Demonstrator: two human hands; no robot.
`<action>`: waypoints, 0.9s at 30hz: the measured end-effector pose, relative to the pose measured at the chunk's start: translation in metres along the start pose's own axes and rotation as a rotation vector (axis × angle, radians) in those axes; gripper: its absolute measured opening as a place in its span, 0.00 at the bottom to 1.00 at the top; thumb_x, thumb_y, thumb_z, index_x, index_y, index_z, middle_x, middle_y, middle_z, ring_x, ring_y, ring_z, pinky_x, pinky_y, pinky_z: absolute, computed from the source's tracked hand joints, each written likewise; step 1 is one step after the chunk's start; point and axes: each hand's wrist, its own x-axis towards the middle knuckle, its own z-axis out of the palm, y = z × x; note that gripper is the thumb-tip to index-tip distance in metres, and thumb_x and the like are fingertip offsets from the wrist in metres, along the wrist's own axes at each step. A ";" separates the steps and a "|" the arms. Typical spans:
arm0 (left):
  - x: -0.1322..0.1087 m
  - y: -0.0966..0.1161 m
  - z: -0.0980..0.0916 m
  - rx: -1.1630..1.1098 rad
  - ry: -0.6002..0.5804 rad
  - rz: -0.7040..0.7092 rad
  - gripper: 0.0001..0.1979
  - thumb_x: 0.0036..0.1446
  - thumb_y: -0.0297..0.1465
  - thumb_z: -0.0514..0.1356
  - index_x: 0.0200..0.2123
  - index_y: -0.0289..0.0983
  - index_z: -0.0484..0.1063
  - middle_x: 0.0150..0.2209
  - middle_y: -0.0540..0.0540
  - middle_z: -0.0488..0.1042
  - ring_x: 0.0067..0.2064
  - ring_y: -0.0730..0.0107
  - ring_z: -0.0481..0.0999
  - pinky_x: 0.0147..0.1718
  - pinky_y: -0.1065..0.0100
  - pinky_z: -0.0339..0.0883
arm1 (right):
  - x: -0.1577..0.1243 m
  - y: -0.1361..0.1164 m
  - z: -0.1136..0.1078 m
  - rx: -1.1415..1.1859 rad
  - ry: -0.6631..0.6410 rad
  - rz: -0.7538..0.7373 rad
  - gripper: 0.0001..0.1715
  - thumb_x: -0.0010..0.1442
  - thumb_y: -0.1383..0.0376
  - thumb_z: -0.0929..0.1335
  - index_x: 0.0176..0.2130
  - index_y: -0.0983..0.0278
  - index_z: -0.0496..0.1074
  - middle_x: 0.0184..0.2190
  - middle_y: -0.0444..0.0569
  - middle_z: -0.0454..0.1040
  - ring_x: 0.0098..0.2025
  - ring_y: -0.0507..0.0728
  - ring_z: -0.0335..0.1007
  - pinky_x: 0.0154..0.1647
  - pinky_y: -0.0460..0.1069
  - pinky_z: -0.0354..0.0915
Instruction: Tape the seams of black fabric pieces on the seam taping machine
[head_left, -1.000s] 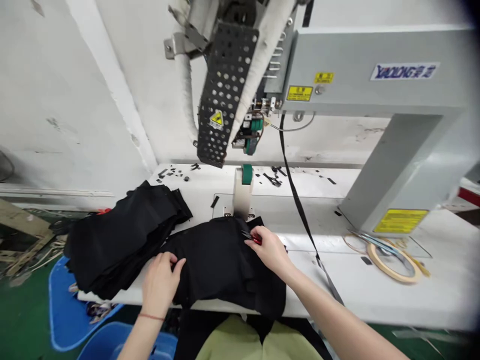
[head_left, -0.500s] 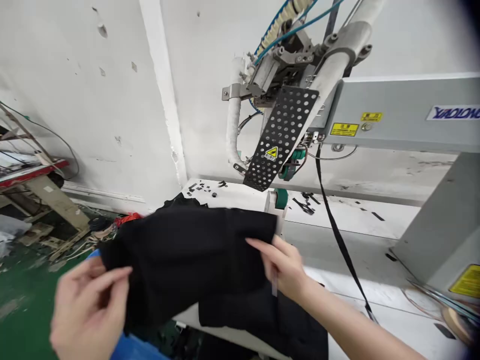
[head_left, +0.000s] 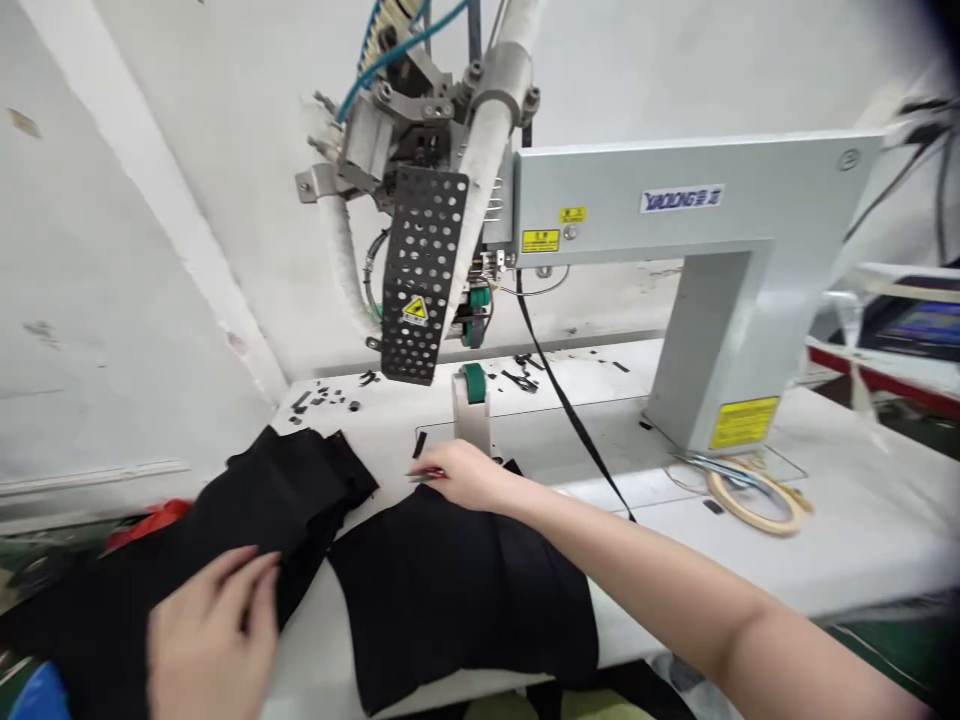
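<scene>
The black cloth (head_left: 465, 600) lies long axis left-right, the right hand (head_left: 466, 474) gripping a leftward-pointing red tool (head_left: 428, 474), the left hand (head_left: 210, 635) unclear in hold.

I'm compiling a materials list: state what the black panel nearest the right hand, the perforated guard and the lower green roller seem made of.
Black panel: matte fabric, judging by its soft creases; fibre unclear.
Perforated guard: probably black-coated sheet metal, being thin, with regular round holes.
Lower green roller: rubber or plastic, evenly coloured; which, I can't tell.

on the bench (head_left: 847, 510), the fabric pile (head_left: 262, 500) lies left of the other fabric (head_left: 465, 600) — roller post (head_left: 472, 412) behind it, tape roll (head_left: 761, 522) far right.
</scene>
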 end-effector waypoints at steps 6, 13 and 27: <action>0.037 0.129 0.105 -0.482 -0.591 0.131 0.14 0.63 0.32 0.48 0.43 0.36 0.71 0.43 0.43 0.73 0.47 0.64 0.69 0.48 0.63 0.63 | -0.112 0.078 -0.007 0.048 0.058 0.593 0.21 0.47 0.58 0.72 0.42 0.62 0.74 0.37 0.50 0.73 0.38 0.58 0.69 0.37 0.48 0.61; 0.057 0.167 0.155 -0.430 -0.660 0.257 0.03 0.52 0.30 0.61 0.32 0.38 0.72 0.35 0.45 0.71 0.42 0.58 0.69 0.42 0.58 0.63 | -0.118 0.085 0.016 0.102 0.124 0.628 0.22 0.42 0.61 0.74 0.40 0.61 0.73 0.37 0.48 0.71 0.37 0.56 0.67 0.36 0.47 0.60; 0.100 0.148 0.110 -0.905 -0.758 -0.188 0.18 0.58 0.46 0.50 0.31 0.38 0.67 0.29 0.50 0.69 0.34 0.67 0.68 0.35 0.69 0.62 | -0.103 0.062 -0.047 0.865 0.341 0.390 0.17 0.50 0.56 0.70 0.23 0.64 0.63 0.19 0.38 0.53 0.23 0.48 0.46 0.25 0.45 0.47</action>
